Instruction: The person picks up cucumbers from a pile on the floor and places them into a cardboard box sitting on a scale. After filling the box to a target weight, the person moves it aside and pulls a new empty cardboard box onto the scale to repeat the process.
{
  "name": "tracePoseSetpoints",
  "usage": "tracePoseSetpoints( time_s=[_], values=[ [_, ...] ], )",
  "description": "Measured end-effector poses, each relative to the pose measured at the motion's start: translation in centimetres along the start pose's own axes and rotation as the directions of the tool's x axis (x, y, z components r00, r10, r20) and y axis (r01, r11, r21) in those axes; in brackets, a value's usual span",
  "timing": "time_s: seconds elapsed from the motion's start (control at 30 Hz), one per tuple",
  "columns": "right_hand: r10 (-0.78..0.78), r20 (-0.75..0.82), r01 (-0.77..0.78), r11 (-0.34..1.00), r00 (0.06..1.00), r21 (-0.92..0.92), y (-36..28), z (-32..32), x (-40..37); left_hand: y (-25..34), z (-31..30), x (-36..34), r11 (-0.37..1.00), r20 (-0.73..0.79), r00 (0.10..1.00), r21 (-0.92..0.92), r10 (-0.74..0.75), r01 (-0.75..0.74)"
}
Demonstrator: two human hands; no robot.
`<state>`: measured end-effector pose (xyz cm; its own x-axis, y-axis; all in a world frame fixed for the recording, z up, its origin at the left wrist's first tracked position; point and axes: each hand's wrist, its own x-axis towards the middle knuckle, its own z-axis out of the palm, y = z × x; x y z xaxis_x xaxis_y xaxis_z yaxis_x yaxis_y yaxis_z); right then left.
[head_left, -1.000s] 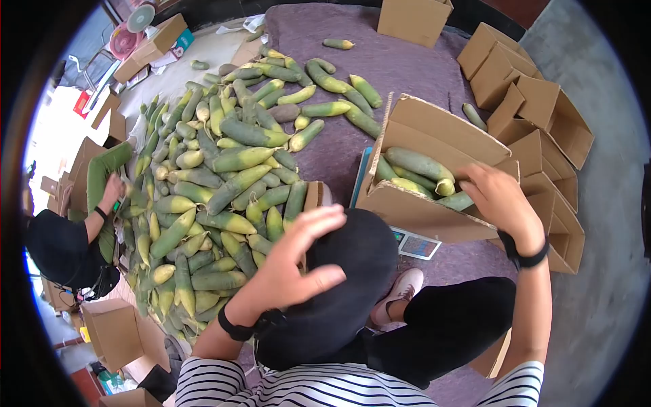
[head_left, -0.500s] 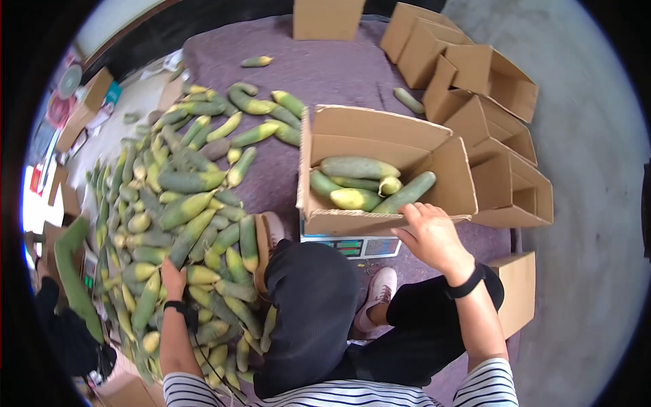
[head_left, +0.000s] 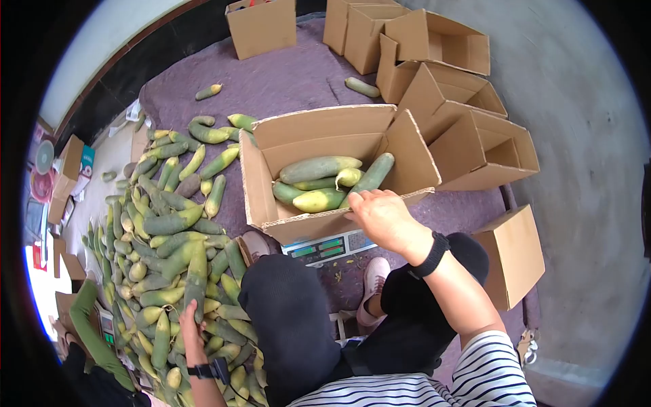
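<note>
Purple cloth (head_left: 298, 74) covers the floor, and near its middle an open carton (head_left: 325, 129) stands on a scale (head_left: 325, 249), whose panel shows beneath the carton's near edge. At the cloth's left side spreads a pile of radishes (head_left: 159, 281), hiding part of that edge. Over the near part of this pile the left hand (head_left: 193, 325) has its grip closed around the lower end of a green radish (head_left: 196, 278), which points away from the wearer (whether its far end touches the pile I cannot tell). The right hand (head_left: 386, 220) lies on the carton's near rim, towards the right corner, fingers over the edge; how firmly its grip clasps the cardboard I cannot tell. Inside, several packed radishes (head_left: 322, 169) lie together, and one leaning radish (head_left: 375, 175) slants with its lower end just beside those fingers. More open cartons (head_left: 424, 102) line the cloth's right edge up to the far right corner, a single box (head_left: 263, 30) stands at the far edge, and two loose radishes (head_left: 363, 87) lie well apart on the cloth's far half. Beyond the pile, at lower left, another person (head_left: 102, 376) in dark clothing is partly visible.
</note>
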<state>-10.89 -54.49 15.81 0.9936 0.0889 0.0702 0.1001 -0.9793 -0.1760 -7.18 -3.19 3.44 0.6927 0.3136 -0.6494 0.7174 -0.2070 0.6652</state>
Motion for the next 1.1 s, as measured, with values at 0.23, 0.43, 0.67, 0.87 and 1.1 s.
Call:
tracePoseSetpoints(
  time_s=[0.23,0.43,0.67,0.87,1.1],
  values=[
    [0.025,0.020,-0.024,0.999,0.999,-0.041,0.0,0.3,-0.2,9.6,4.3,-11.6,0.856,0.137,0.846,-0.118,0.516,-0.503],
    [0.039,0.090,-0.033,0.997,0.995,-0.071,0.2,0.8,-0.1,19.6,12.1,-16.5,0.413,0.303,0.423,0.100,0.854,-0.905],
    [0.061,0.080,-0.057,0.997,0.995,-0.051,0.3,0.8,-0.6,16.1,15.0,-17.7,0.220,0.471,0.335,0.283,0.816,-0.934],
    [0.057,0.109,-0.051,0.997,0.992,-0.053,-0.1,0.5,-0.1,11.6,13.2,-22.3,0.105,0.631,0.306,0.336,0.713,-0.936],
    [0.054,0.074,-0.054,0.998,0.996,-0.013,0.0,-0.7,-0.6,10.2,13.0,-21.6,0.127,0.535,0.311,0.353,0.786,-0.927]
  ],
)
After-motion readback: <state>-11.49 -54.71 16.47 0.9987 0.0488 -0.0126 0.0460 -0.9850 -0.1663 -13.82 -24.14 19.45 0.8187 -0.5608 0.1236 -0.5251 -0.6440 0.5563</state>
